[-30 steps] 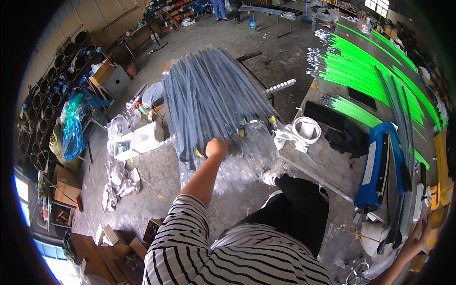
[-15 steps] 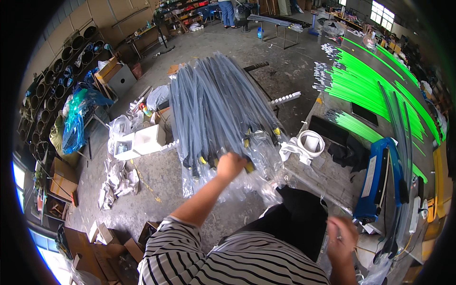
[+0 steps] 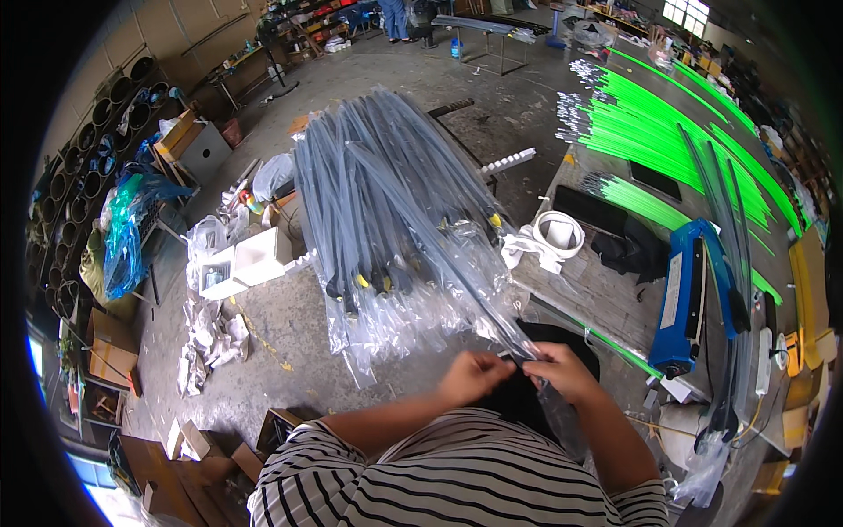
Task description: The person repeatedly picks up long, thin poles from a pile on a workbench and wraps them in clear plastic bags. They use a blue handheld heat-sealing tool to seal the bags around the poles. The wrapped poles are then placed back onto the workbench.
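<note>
A concrete floor (image 3: 263, 342) was seen under everything, littered with cardboard boxes and crumpled plastic. On it, ahead of the person, a large heap of dark grey rods in clear plastic sleeves (image 3: 395, 193) was piled, fanning away toward the far side. Along the right side a long workbench (image 3: 597, 281) was set, its far half covered with bright green rods (image 3: 667, 132). Near the bench's front edge a blue heat sealer (image 3: 685, 299) was laid, and toward its left edge a white roll of tape (image 3: 558, 234) was seen. A white open box (image 3: 262, 256) was placed on the floor just left of the heap.

At the near end of the heap, one sleeved rod (image 3: 457, 281) was drawn out toward the person, its open bag end held low in front of the striped shirt. The left hand (image 3: 472, 378) was closed in a pinch on the bag's end. The right hand (image 3: 562, 371) was likewise pinched on the same plastic, the two hands almost touching.
</note>
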`<action>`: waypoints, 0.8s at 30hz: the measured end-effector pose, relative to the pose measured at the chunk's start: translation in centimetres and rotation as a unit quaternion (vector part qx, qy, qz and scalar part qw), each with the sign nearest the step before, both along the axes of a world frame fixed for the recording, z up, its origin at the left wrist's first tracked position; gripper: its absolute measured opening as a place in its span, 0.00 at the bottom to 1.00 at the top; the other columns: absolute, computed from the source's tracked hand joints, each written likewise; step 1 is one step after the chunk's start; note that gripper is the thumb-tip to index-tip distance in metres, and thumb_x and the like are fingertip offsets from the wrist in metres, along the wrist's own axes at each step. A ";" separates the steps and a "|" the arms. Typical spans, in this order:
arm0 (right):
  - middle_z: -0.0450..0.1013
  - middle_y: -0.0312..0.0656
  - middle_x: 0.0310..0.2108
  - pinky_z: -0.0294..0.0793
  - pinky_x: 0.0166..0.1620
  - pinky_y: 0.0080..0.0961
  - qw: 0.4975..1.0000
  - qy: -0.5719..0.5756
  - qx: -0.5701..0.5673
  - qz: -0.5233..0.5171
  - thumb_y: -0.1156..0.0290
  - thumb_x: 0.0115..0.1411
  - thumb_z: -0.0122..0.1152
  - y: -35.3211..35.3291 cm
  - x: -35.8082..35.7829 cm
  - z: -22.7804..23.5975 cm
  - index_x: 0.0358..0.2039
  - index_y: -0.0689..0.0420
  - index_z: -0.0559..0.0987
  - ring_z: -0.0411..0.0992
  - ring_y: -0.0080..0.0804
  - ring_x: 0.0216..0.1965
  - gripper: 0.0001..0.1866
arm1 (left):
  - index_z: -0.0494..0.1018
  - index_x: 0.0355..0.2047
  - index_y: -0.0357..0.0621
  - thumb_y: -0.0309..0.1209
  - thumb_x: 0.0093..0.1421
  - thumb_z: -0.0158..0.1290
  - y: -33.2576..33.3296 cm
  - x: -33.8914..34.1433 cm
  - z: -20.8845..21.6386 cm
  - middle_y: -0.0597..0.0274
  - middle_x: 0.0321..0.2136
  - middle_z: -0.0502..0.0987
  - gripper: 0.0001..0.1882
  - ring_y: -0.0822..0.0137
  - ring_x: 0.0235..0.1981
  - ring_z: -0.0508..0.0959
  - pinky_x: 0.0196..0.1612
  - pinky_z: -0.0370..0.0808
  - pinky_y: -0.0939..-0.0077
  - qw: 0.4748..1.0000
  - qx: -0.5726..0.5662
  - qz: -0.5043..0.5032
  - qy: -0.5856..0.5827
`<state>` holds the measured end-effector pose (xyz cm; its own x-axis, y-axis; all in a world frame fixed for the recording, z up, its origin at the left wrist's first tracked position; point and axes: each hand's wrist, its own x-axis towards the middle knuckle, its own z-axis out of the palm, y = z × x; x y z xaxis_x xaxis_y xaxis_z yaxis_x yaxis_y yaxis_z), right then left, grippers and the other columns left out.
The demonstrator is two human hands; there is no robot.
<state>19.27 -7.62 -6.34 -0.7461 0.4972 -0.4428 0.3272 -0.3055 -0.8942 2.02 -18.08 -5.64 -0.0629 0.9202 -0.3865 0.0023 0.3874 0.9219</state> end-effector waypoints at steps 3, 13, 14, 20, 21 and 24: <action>0.70 0.37 0.21 0.66 0.25 0.16 0.984 -0.081 0.157 0.006 0.74 0.45 0.58 -1.5 2.5 3.6 0.42 0.58 0.72 0.66 0.18 0.20 0.20 | 0.72 0.26 0.37 0.41 0.55 0.49 2.3 -5.1 -4.7 0.57 0.20 0.74 0.17 0.67 0.21 0.74 0.27 0.72 0.73 0.980 0.021 0.193 -0.040; 0.71 0.48 0.25 0.70 0.29 0.25 0.878 -0.122 0.463 -0.006 0.77 0.42 0.59 -5.8 9.9 5.3 0.42 0.57 0.72 0.70 0.41 0.24 0.23 | 0.56 0.46 0.23 0.50 0.53 0.48 8.9 -14.2 0.8 0.43 0.36 0.70 0.37 0.57 0.36 0.74 0.39 0.71 0.69 0.832 0.207 0.437 -0.272; 0.71 0.49 0.25 0.70 0.29 0.25 0.883 -0.114 0.456 -0.012 0.78 0.41 0.59 -6.2 10.5 5.2 0.42 0.57 0.73 0.71 0.40 0.24 0.22 | 0.60 0.41 0.26 0.48 0.54 0.48 9.2 -15.1 0.4 0.47 0.33 0.71 0.31 0.60 0.33 0.74 0.37 0.72 0.70 0.815 0.227 0.442 -0.300; 0.73 0.44 0.24 0.67 0.29 0.19 0.925 -0.063 0.370 -0.061 0.81 0.40 0.59 -8.0 13.5 3.5 0.37 0.62 0.75 0.69 0.23 0.26 0.18 | 0.66 0.31 0.32 0.31 0.59 0.44 9.2 -16.9 0.8 0.54 0.26 0.72 0.11 0.61 0.28 0.74 0.35 0.73 0.69 0.800 0.248 0.436 -0.330; 0.73 0.43 0.25 0.67 0.30 0.18 0.933 -0.067 0.347 -0.074 0.81 0.40 0.59 -8.2 13.9 3.5 0.37 0.62 0.75 0.69 0.22 0.27 0.18 | 0.66 0.31 0.31 0.30 0.59 0.43 9.4 -16.1 0.9 0.53 0.26 0.72 0.10 0.60 0.28 0.74 0.35 0.72 0.68 0.809 0.242 0.422 -0.331; 0.73 0.43 0.26 0.67 0.31 0.17 0.948 -0.057 0.300 -0.093 0.81 0.40 0.60 -7.8 14.0 3.4 0.38 0.61 0.75 0.69 0.21 0.29 0.19 | 0.67 0.30 0.33 0.27 0.57 0.46 8.4 -12.3 2.7 0.52 0.25 0.73 0.08 0.60 0.28 0.74 0.35 0.73 0.67 0.841 0.204 0.354 -0.355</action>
